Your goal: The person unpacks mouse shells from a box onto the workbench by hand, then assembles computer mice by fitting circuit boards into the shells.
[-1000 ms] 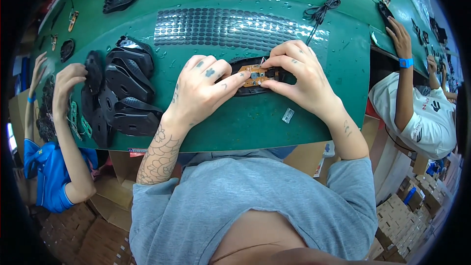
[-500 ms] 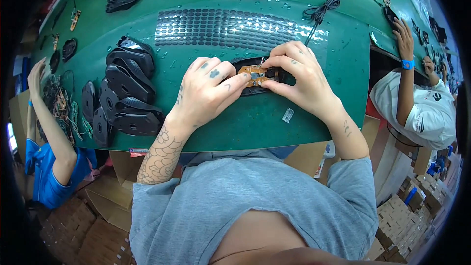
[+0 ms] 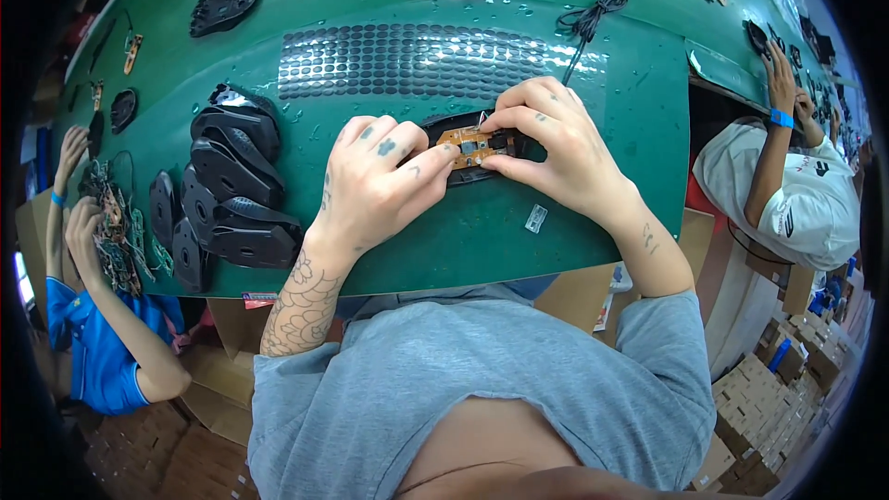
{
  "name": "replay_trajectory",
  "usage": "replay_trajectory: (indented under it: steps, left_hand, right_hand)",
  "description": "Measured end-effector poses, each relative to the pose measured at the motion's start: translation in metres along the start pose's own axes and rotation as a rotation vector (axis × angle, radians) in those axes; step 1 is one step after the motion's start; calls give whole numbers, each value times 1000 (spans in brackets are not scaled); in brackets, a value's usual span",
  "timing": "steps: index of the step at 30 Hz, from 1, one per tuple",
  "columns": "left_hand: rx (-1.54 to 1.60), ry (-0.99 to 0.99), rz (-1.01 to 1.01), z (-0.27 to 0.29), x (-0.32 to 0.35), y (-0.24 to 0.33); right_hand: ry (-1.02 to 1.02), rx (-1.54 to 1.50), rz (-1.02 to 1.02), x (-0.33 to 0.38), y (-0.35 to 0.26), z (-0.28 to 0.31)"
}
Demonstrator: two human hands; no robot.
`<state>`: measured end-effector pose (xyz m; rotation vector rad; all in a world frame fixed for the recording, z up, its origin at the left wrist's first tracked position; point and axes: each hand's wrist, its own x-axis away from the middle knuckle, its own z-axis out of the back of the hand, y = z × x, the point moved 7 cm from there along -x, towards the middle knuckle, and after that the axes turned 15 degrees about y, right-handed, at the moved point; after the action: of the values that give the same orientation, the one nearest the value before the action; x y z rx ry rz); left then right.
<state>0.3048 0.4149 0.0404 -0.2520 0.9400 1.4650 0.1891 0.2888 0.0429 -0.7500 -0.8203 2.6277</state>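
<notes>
An orange-brown circuit board (image 3: 470, 145) sits in a black computer mouse base (image 3: 462, 178) on the green table in front of me. My left hand (image 3: 384, 171) has its fingers curled, and the thumb and index finger press the board's left end. From the right, my right hand (image 3: 560, 134) grips the board's other end between thumb and index finger. A short pale wire (image 3: 482, 117) sticks up by the right index finger. My fingers hide parts of the board and the shell's ends.
Stacked black mouse shells (image 3: 236, 185) stand to my left. A clear sheet of black oval pads (image 3: 417, 60) lies beyond my hands. A coiled black cable (image 3: 593, 14) and a small label (image 3: 535, 218) are on the right. Co-workers' hands (image 3: 83, 227) (image 3: 781, 83) work at both sides.
My hands stay at the board, with only slight finger shifts. The left co-worker's second hand has come over the tangled cables. At the right, the co-worker's hand has moved to another black part.
</notes>
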Motion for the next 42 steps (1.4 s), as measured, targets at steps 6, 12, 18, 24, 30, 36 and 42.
replay_trajectory:
  steps: [6, 12, 18, 24, 30, 36, 42]
  left_hand:
    - [-3, -12, 18, 2, -1, -3]
    - [-15, -28, 3, 0, -1, 1]
    - [-30, -9, -7, 1, 1, -1]
    - [-15, -20, 1, 0, 1, -3]
    - [-32, -13, -8, 0, 1, 0]
    - [-19, -15, 3, -2, -3, 2]
    - [-50, 50, 15, 0, 3, 1]
  right_hand:
    - [1, 0, 4, 2, 2, 0]
    - [-20, -18, -41, 0, 3, -1]
    - [-19, -36, -89, 0, 4, -1]
    - [5, -20, -43, -1, 2, 1]
    - [27, -27, -27, -2, 0, 1]
    - [62, 4, 13, 0, 1, 3]
    - [68, -27, -26, -6, -3, 6]
